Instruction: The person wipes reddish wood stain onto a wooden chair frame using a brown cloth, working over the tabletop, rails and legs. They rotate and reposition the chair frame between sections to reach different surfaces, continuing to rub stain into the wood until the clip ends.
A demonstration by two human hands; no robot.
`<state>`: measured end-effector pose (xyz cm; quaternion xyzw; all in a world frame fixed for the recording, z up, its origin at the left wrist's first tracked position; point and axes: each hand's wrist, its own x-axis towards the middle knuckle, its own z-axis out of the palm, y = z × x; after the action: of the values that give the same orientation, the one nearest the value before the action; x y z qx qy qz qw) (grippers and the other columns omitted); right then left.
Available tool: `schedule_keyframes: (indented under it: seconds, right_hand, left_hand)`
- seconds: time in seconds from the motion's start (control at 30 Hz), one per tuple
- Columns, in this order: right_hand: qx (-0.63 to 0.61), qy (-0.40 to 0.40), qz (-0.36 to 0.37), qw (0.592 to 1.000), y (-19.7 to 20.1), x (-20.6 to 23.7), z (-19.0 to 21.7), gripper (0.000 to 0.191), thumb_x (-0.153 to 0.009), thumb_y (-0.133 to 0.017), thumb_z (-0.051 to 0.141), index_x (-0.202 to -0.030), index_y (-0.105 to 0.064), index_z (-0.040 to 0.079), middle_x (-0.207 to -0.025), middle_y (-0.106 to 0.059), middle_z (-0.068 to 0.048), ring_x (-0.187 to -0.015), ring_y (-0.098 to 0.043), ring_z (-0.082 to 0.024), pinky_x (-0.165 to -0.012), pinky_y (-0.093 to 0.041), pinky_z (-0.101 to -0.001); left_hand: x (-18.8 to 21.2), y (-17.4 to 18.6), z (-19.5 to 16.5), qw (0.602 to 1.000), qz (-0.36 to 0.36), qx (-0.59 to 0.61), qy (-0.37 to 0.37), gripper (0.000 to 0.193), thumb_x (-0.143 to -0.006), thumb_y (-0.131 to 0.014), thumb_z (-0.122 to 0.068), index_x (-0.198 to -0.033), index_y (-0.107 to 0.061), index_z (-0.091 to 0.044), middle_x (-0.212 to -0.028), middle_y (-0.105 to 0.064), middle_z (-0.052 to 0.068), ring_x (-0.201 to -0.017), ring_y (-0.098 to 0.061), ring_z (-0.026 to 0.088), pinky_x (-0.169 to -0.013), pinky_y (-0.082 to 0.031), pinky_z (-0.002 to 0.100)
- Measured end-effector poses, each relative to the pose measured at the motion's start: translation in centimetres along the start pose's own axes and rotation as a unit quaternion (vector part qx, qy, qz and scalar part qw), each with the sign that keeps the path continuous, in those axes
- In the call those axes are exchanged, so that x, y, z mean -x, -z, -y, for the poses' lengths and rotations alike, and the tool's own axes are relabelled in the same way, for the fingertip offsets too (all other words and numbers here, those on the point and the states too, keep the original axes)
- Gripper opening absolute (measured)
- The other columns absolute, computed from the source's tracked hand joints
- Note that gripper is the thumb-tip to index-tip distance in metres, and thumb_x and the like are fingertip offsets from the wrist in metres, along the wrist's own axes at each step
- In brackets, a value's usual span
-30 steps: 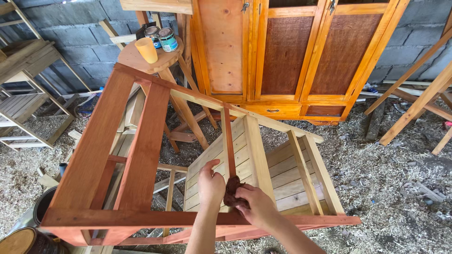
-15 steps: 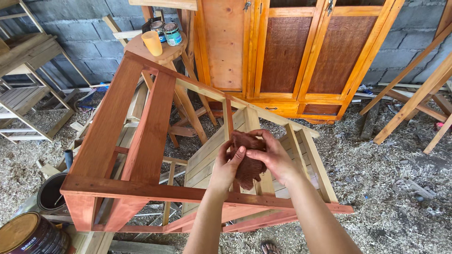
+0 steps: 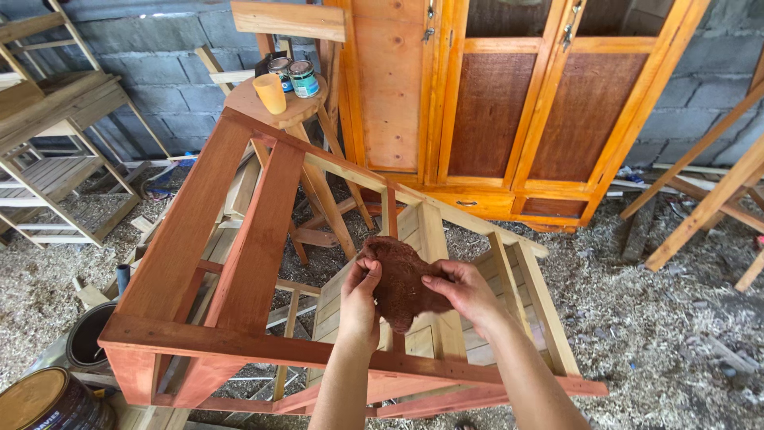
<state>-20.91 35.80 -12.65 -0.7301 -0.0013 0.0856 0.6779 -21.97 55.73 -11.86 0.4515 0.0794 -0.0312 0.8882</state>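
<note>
A dark reddish-brown stained rag hangs between both hands above a wooden chair frame lying on its side. My left hand pinches the rag's left edge and my right hand pinches its right edge. Part of the frame is stained red-brown, while the slats on the right remain pale bare wood. A thin vertical stained slat stands just behind the rag.
A stool at the back carries an orange cup and two small cans. An orange wooden cabinet stands behind. Open paint tins sit at lower left. Sawdust covers the floor; bare wooden furniture frames stand left.
The hands lifted off the thin slat and rose, spreading the rag between them. The view shifted slightly upward.
</note>
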Motion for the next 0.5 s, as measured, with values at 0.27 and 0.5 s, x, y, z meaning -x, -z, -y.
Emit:
schedule_keyframes:
  seconds: [0.27, 0.5]
  right_hand:
    - [-0.045, 0.138, 0.001, 0.989, 0.8, -2.3, 0.9, 0.063, -0.077, -0.084, 0.019, -0.126, -0.051, -0.001, -0.118, -0.067, -0.01, -0.113, -0.063, -0.02, -0.097, -0.051, -0.034]
    - [-0.339, 0.082, -0.01, 0.937, 1.6, -3.3, 1.4, 0.063, -0.069, -0.064, 0.005, -0.132, -0.057, 0.002, -0.119, -0.067, -0.012, -0.112, -0.064, -0.026, -0.099, -0.051, -0.043]
  left_hand:
    - [-2.6, -2.4, 0.7, 0.995, 0.085, 0.027, -0.035, 0.013, -0.097, -0.066, -0.015, -0.097, -0.053, -0.015, -0.095, -0.061, -0.003, -0.085, -0.056, 0.011, -0.075, -0.046, 0.033]
    - [-3.7, -4.0, 1.9, 0.999, 0.013, -0.036, -0.006, 0.02, -0.092, -0.068, -0.01, -0.104, -0.054, -0.018, -0.099, -0.061, 0.002, -0.088, -0.061, 0.015, -0.077, -0.048, 0.035]
